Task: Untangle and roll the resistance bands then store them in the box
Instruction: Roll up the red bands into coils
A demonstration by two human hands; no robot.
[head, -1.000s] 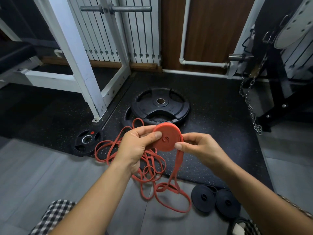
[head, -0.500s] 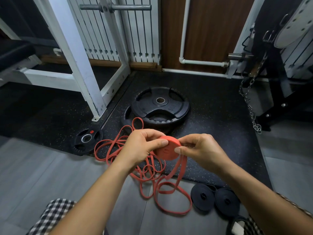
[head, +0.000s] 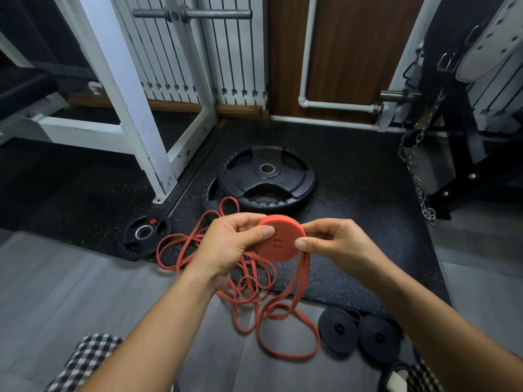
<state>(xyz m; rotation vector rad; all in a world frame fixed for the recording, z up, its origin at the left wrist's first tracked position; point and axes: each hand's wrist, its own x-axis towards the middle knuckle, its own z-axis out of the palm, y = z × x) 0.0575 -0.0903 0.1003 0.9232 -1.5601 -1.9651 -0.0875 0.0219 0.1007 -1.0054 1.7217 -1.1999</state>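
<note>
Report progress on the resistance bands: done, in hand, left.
Done: two black rolls lie on the floor. In hand: left hand and right hand pinch a partly wound red roll. Left: its loose tail and the red tangle on the floor need winding; no box is in view, so nothing looks stored.

A single wide-angle head-worn camera looks forward and steeply down along the forearms, close to the left hand and right hand at frame centre, with the speckled floor mat and white rack farther ahead.
</note>
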